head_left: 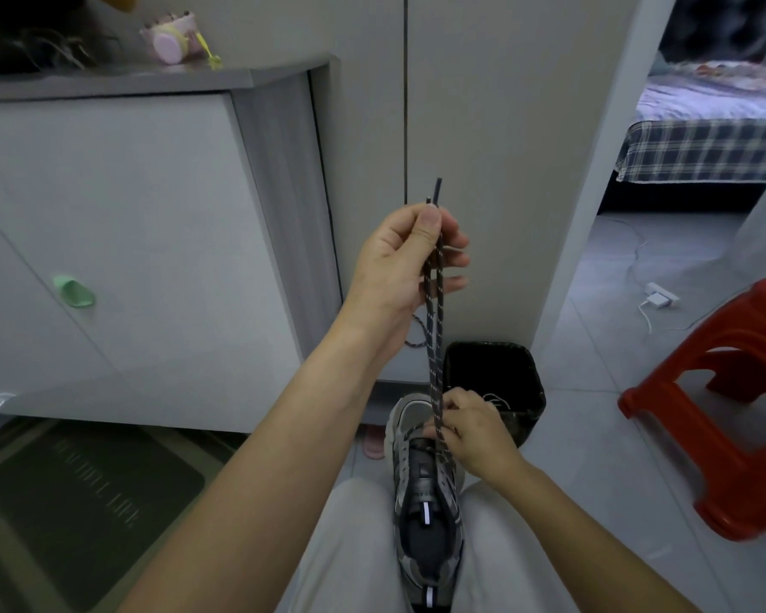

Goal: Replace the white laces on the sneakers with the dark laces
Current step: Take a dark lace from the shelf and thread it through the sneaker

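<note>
A grey sneaker (425, 493) lies between my knees, toe pointing away from me. A dark speckled lace (434, 347) runs from its front eyelets straight up as two strands. My left hand (405, 258) is raised and pinches both strands near their tips between thumb and fingers; the tips stick out above the hand. My right hand (472, 429) is down at the sneaker's front eyelets and pinches the strands where they leave the shoe. A loop of the lace hangs behind my left wrist. No white lace shows on this shoe.
A black bin (527, 378) stands just beyond the sneaker, with something white inside. A red plastic stool (721, 409) is at the right. A grey cabinet (142, 241) fills the left, a dark doormat (85, 493) lies below it. A pink slipper (374, 442) lies beside the shoe.
</note>
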Tool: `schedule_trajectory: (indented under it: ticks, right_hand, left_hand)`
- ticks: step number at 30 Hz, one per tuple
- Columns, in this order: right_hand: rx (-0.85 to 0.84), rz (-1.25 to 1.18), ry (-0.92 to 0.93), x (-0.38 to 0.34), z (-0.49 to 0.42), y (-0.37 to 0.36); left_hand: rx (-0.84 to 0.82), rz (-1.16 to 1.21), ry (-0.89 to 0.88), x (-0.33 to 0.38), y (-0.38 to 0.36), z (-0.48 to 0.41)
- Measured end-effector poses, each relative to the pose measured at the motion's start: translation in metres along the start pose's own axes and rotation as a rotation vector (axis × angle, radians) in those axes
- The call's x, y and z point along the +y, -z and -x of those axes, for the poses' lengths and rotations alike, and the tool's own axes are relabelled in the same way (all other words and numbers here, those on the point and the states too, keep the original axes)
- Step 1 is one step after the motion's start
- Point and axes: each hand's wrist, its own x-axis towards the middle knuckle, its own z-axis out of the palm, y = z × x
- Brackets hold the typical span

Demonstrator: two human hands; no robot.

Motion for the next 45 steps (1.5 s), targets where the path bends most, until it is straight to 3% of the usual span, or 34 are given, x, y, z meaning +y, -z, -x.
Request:
schedule_trajectory:
  ticks: [9, 12, 15, 17, 20, 25, 31, 34, 39, 45]
  right_hand:
    - [-0.030, -0.512, -0.107, -0.037, 0.007, 0.045]
    - [-0.182, -0.650, -0.070, -0.041, 0.016, 0.053]
    - [-0.332, -0.557, -0.109, -0.032, 0.020, 0.049]
    - [-0.323, -0.506, -0.152, -0.021, 0.015, 0.045]
    - [-0.300, -0.238, -0.117, -0.014, 0.008, 0.037]
    - [-0.061, -0.056, -0.143, -0.020, -0.007, 0.016]
    - [-0.327, 0.340, -0.051, -0.035, -0.033, -0.001]
    - [-0.316, 0.302, -0.016, -0.034, -0.034, 0.000]
    - [-0.228, 0.014, -0.084, -0.017, -0.024, 0.013]
    - [-0.277, 0.057, 0.018, -0.007, -0.013, 0.015]
  left_hand:
    - [0.051, -0.080, -0.025, 0.004, -0.003, -0.004]
    - [0.102, -0.055, -0.051, 0.008, 0.000, -0.006]
    - [0.140, 0.064, -0.092, 0.023, 0.001, -0.011]
    - [0.138, 0.134, -0.118, 0.035, -0.002, -0.014]
    - [0.108, 0.202, -0.160, 0.047, -0.007, -0.017]
    - [0.021, 0.176, -0.108, 0.046, -0.015, -0.015]
    - [-0.008, 0.103, -0.071, 0.036, -0.017, -0.009]
    - [-0.009, 0.071, -0.062, 0.030, -0.014, -0.008]
    - [-0.005, 0.020, -0.038, 0.025, -0.012, -0.007]
    - [-0.007, 0.014, -0.042, 0.023, -0.015, -0.005]
